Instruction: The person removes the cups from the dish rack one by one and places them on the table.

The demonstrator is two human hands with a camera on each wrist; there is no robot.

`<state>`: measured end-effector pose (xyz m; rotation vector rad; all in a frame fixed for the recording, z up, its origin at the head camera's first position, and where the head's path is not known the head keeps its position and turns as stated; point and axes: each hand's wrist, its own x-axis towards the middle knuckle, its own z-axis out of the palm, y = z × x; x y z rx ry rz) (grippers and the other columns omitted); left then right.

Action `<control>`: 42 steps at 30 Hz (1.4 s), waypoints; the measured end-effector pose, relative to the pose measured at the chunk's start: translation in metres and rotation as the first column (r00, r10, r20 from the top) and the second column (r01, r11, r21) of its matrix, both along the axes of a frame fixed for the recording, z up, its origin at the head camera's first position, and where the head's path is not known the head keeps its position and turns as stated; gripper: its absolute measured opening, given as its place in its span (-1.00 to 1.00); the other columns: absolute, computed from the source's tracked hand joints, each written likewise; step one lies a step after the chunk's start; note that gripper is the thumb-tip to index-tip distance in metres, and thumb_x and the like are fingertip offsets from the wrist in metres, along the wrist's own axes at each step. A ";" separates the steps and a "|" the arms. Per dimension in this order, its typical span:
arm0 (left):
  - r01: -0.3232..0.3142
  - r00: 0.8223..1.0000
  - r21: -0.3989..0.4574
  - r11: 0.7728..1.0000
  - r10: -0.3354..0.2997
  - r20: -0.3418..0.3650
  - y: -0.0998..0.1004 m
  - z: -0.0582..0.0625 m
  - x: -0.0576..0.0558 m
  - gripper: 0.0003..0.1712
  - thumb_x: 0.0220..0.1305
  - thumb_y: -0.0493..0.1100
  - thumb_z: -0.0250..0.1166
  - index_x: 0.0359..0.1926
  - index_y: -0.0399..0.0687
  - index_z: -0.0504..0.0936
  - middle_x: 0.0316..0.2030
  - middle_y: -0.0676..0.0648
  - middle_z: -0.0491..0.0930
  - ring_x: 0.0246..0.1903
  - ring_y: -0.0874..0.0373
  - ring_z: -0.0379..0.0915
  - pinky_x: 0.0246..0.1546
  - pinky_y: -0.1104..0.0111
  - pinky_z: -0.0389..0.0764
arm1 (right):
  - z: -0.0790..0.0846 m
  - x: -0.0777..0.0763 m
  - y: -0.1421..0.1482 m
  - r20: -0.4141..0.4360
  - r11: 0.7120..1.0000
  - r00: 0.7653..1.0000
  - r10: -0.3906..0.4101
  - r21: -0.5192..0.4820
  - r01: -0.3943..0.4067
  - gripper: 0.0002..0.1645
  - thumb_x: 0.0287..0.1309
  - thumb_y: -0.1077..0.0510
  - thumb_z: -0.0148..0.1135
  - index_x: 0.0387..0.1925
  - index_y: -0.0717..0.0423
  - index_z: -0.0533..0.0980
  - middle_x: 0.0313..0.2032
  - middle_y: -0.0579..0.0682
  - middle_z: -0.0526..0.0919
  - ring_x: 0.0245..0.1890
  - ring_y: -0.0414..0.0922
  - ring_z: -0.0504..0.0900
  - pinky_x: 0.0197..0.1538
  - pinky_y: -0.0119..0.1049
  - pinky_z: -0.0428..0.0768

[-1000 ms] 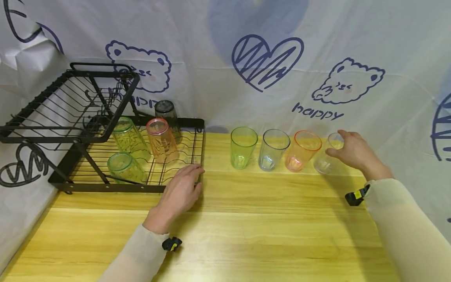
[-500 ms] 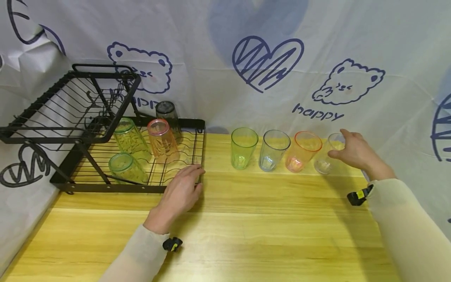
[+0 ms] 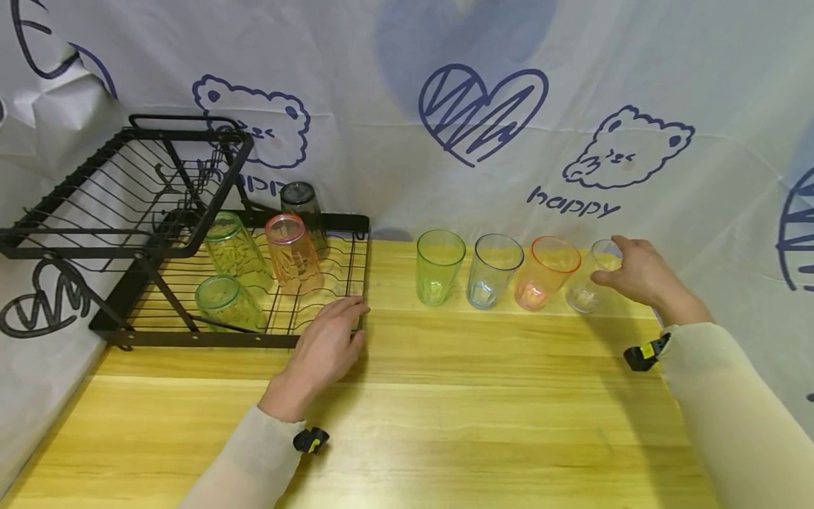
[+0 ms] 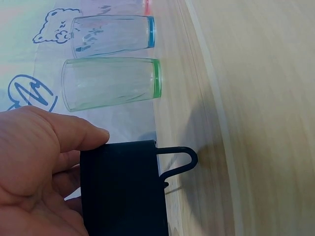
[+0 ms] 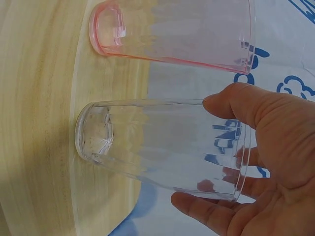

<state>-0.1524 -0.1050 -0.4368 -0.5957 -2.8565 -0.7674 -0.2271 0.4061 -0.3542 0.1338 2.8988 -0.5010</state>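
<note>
the right hand (image 3: pixel 642 272) has its thumb and fingers spread round the clear glass (image 3: pixel 581 291), holding it near the rim. that glass stands upright on the far right of the wooden table (image 3: pixel 470 410), just beside the orange glass (image 3: pixel 545 277); the blue-rimmed glass (image 3: pixel 492 279) and the green glass (image 3: pixel 439 272) continue the row leftward. the left hand (image 3: pixel 323 343) grips the black rack (image 3: pixel 159 338) at its near right corner, fingers bent behind the edge. in the rack, four coloured tumblers (image 3: pixel 294 261) stand upside down.
</note>
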 end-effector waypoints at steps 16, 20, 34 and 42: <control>0.061 0.998 -0.076 0.995 -0.058 0.039 -0.004 0.010 -0.004 -0.47 0.41 -0.24 0.38 0.34 -0.29 0.58 0.43 -0.29 0.47 0.46 -0.28 0.35 0.54 -0.09 0.30 | -0.002 -0.001 0.003 0.001 1.000 1.000 -0.018 -0.021 0.018 0.27 0.36 -0.17 0.31 0.65 0.37 -0.23 0.51 0.66 -0.11 0.46 0.62 0.02 0.45 0.57 0.10; 0.076 0.993 -0.073 0.994 -0.069 0.090 -0.006 0.017 -0.005 -0.46 0.44 -0.20 0.35 0.37 -0.28 0.56 0.45 -0.29 0.44 0.48 -0.27 0.31 0.55 -0.10 0.27 | -0.002 -0.002 0.003 -0.001 0.999 1.000 -0.025 -0.026 0.025 0.28 0.35 -0.21 0.29 0.65 0.36 -0.22 0.51 0.65 -0.09 0.47 0.62 0.02 0.45 0.57 0.09; -0.063 0.995 -0.015 0.998 0.062 -0.084 -0.037 0.081 -0.054 -0.62 0.49 -0.24 0.23 0.23 -0.28 0.64 0.27 -0.29 0.61 0.32 -0.28 0.47 0.40 -0.11 0.44 | -0.001 -0.002 0.002 0.001 0.999 0.999 -0.033 -0.036 0.033 0.26 0.37 -0.18 0.29 0.66 0.34 -0.23 0.53 0.63 -0.11 0.47 0.61 0.02 0.45 0.56 0.11; -0.161 0.987 -0.165 0.973 0.159 -0.030 -0.057 0.114 -0.081 -0.46 0.45 -0.17 0.28 0.37 -0.26 0.53 0.42 -0.34 0.44 0.41 -0.38 0.25 0.44 -0.23 0.31 | -0.002 -0.004 0.001 0.001 0.999 0.999 -0.043 -0.032 0.043 0.25 0.36 -0.17 0.31 0.66 0.33 -0.20 0.53 0.62 -0.08 0.47 0.60 0.04 0.45 0.56 0.12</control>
